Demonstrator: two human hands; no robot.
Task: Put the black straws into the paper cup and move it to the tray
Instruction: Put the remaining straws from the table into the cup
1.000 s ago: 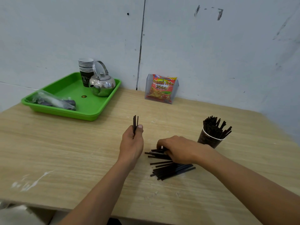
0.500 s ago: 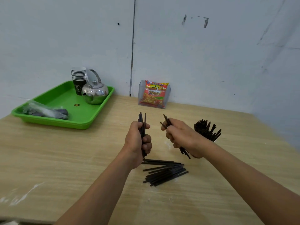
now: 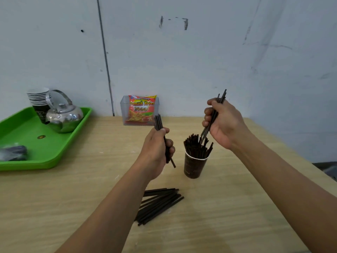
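A dark paper cup (image 3: 194, 166) stands on the wooden table, packed with several black straws (image 3: 197, 147) sticking up. My right hand (image 3: 223, 123) grips a few black straws just above the cup, their lower ends reaching down among the ones inside. To the left of the cup, my left hand (image 3: 157, 148) holds a small upright bundle of black straws. A loose pile of black straws (image 3: 160, 204) lies on the table nearer to me, partly hidden by my left forearm. The green tray (image 3: 54, 154) sits at the far left.
On the tray stand a metal kettle (image 3: 64, 116), a stack of paper cups (image 3: 39, 101) and a clear plastic bag (image 3: 13, 152). A snack packet in a clear holder (image 3: 140, 111) leans at the wall. The table's right edge (image 3: 310, 157) runs close to the cup.
My right hand lifted straws off the pile and brought them right and up over the cup, their ends now dipping into it. My left hand stays raised with its bundle.
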